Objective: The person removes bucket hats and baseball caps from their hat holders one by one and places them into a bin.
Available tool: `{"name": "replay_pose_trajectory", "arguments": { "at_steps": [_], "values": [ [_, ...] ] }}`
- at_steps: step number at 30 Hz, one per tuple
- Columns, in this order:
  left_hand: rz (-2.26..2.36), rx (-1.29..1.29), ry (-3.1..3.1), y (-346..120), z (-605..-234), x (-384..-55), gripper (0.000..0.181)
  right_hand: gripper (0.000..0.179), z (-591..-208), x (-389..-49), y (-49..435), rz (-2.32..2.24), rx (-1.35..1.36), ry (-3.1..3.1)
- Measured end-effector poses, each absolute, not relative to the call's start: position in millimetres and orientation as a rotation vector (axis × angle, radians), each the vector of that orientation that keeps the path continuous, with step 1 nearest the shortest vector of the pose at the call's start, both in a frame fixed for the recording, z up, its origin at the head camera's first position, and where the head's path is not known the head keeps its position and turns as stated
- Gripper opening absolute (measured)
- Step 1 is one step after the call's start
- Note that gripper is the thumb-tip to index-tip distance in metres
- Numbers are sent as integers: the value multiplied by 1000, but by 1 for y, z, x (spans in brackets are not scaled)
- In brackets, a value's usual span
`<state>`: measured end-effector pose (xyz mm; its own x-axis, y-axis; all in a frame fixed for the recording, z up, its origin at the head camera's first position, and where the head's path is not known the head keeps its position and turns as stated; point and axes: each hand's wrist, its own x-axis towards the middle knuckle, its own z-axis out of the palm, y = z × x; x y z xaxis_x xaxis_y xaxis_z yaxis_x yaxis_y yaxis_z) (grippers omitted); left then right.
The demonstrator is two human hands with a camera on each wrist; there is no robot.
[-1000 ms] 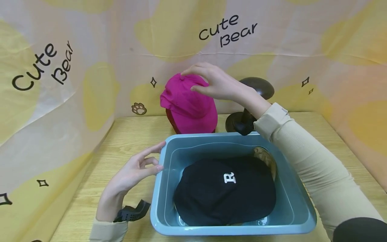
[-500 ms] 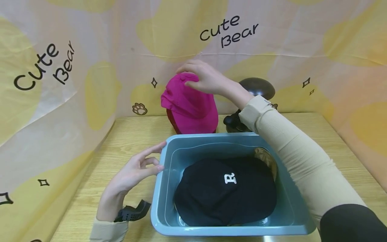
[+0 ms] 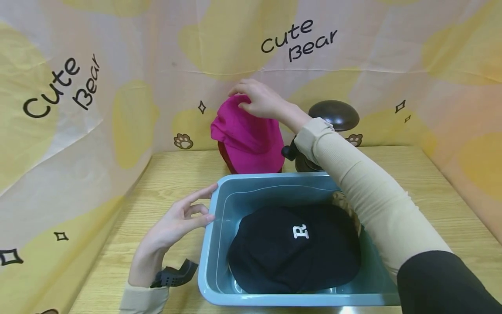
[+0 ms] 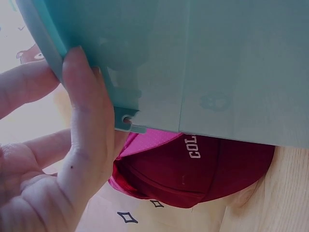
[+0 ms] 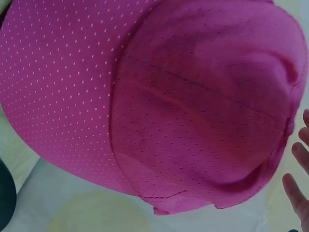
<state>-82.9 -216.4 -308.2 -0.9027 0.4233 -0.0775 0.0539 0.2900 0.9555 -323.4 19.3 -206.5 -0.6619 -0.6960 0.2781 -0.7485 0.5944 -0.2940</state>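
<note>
At the back, my right hand [image 3: 259, 98] reaches over the crown of a bright pink cap [image 3: 255, 141], fingers bent loosely over its top. In the right wrist view, its fingers [image 5: 293, 186] show beside the crown with a gap between. A maroon cap [image 4: 193, 169] with white lettering sits beneath the pink one. My left hand [image 3: 176, 222] holds the left rim of a light blue plastic basin [image 3: 274, 300], one fingertip pressing the outer wall in the left wrist view. Inside the basin lies a black cap [image 3: 270, 257] with a white R, over something tan [image 3: 345, 204].
Right of the pink cap stands a dark hat stand [image 3: 333, 115] with a domed top, partly hidden behind my right forearm. A patterned cloth [image 3: 219, 48] backs the wooden table [image 3: 176, 168] and lines its sides. My right sleeve [image 3: 361, 183] crosses over the basin's right end.
My right hand has moved left and slightly back onto the top of the pink cap, its forearm now covering more of the basin's right side. The left hand keeps its place at the rim.
</note>
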Motion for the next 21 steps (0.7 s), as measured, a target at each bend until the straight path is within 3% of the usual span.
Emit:
{"name": "replay_pose_trajectory", "arguments": {
  "at_steps": [21],
  "values": [
    [1632,427,2270,-215,-307,-83,64,31,-216,-342,14,539,1184,-2714]
  ]
}}
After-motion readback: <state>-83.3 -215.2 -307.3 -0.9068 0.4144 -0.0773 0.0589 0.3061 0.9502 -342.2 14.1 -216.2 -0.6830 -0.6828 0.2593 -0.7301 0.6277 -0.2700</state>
